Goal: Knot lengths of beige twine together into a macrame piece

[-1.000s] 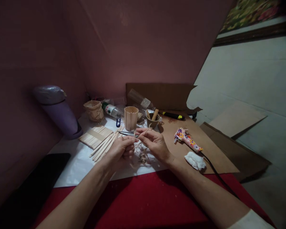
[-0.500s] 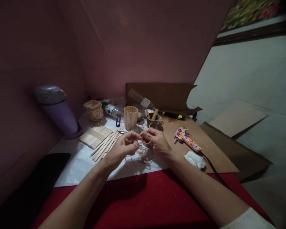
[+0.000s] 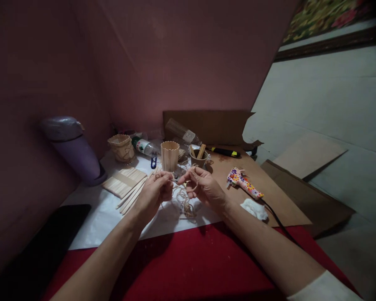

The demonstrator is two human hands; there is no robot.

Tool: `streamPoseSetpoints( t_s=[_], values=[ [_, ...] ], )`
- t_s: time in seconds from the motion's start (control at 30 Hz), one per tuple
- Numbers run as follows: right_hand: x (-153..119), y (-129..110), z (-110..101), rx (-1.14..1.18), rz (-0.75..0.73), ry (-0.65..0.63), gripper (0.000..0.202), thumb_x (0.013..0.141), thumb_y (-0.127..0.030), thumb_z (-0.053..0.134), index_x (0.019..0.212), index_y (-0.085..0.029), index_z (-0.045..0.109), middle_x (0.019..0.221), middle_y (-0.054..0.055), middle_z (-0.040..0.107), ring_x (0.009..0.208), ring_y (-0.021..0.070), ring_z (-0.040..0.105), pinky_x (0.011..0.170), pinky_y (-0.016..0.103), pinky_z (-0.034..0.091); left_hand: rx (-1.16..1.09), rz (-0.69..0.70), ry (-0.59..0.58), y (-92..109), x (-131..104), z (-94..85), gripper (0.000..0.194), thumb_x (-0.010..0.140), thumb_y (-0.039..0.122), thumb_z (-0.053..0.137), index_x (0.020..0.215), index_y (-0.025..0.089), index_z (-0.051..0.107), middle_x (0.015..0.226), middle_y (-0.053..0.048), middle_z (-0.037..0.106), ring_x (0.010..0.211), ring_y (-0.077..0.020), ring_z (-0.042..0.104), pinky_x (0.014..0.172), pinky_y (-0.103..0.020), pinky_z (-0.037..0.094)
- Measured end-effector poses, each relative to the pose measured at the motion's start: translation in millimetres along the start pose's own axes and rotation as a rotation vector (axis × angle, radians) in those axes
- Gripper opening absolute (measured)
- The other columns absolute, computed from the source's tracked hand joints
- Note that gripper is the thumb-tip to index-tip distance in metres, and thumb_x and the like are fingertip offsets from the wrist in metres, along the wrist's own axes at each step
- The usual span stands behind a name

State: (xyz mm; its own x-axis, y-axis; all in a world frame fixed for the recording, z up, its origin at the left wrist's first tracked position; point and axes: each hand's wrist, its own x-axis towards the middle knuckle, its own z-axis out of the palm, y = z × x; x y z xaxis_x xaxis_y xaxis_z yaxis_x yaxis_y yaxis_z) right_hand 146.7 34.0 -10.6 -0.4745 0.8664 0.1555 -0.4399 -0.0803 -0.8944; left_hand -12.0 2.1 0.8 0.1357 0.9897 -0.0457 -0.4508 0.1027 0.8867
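Note:
Thin beige twine lies in a loose tangle on the white sheet below my hands. Between thumb and fingers my right hand pinches a strand of it, and a loop hangs by the palm. Curled closed, my left hand grips a short stretch of the same strand, mostly covered by the fingers. A small gap separates the two hands. Just beyond them stands a cup made of wooden craft sticks. Loose craft sticks lie to the left, partly under my left hand, beside a banded bundle of sticks.
Behind are a second stick-covered cup, plastic bottles and a small pot holding sticks. A flowered glue gun, its cord, a white cloth and a cutter lie on cardboard at right. A purple tumbler stands left.
My hands have drawn apart, the left one moving left and curling its fingers inward. The twine tangle shows more openly between them. The whole view has shifted slightly.

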Motion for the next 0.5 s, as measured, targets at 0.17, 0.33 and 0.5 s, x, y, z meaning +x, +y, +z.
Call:
streamPoseSetpoints(
  t_s=[0.17,0.33,0.5],
  values=[
    [2.2,1.6,-2.1,0.017,0.002,0.070,0.027,0.075,-0.043,0.066,0.070,-0.017,0.061,0.074,0.003,0.066,0.045,0.0068,0.047,0.039,0.020,0.031,-0.026,-0.032,-0.012,2.4,-0.1,-5.7,0.029,0.080,0.041,0.057,0.082,0.012,0.060,0.059,0.002,0.048,0.041,-0.0042,0.032,0.040,-0.018,0.020],
    [2.9,1.7,-3.2,-0.037,-0.002,0.135,0.026,0.073,-0.041,0.068,0.069,-0.016,0.065,0.075,0.004,0.065,0.049,0.0068,0.048,0.040,0.019,0.028,-0.009,-0.064,0.084,3.8,-1.5,-7.5,0.033,0.082,0.042,0.054,0.092,0.013,0.065,0.077,-0.003,0.058,0.051,-0.0066,0.045,0.042,-0.019,0.029],
    [4.7,5.5,-8.4,-0.070,-0.016,0.164,0.020,0.073,-0.036,0.067,0.070,-0.017,0.065,0.066,0.002,0.061,0.048,0.0067,0.045,0.040,0.019,0.026,0.039,0.028,0.209,2.3,1.3,-9.3,0.032,0.085,0.038,0.050,0.089,0.012,0.069,0.082,-0.006,0.063,0.066,-0.0112,0.052,0.057,-0.022,0.039]
  ],
)
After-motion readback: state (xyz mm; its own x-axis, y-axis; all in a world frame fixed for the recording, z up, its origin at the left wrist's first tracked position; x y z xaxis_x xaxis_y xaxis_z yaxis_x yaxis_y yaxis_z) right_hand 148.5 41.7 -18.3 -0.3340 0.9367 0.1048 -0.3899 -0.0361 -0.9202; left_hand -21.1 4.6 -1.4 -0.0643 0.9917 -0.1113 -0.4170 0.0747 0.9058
